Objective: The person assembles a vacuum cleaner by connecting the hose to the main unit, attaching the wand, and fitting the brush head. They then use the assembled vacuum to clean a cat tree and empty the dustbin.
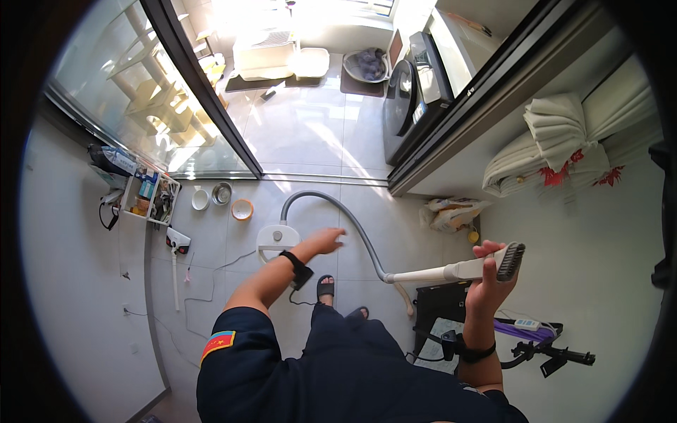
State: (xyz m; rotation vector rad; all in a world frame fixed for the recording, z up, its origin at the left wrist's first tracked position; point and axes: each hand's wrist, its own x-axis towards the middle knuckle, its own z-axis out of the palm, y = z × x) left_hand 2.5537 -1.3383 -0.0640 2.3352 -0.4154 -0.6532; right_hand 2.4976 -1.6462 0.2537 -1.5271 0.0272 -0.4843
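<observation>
- The right hand (486, 280) is raised beside the white wall, fingers wrapped tight round the white handle of a garment steamer head (509, 261); its dark ribbed face is turned toward the wall side, away from the person's body, likely to keep the steam away from them.
- A grey hose (338, 209) runs from that handle in a long arc across the tiled floor (310, 127) down to the steamer's round white base unit (276, 238), which stands just ahead of the sandalled foot (325, 287).
- The left hand (326, 240) is stretched forward, fingers spread and holding nothing, hovering above the floor between the base unit and the hose.
- Both wrists carry dark straps.
- Folded white bedding (557, 141) with red leaf patterns is stacked on a shelf up to the right.
- Small bowls (222, 192) sit on the floor by the glass sliding door (141, 92); a washing machine (412, 95) stands beyond.
</observation>
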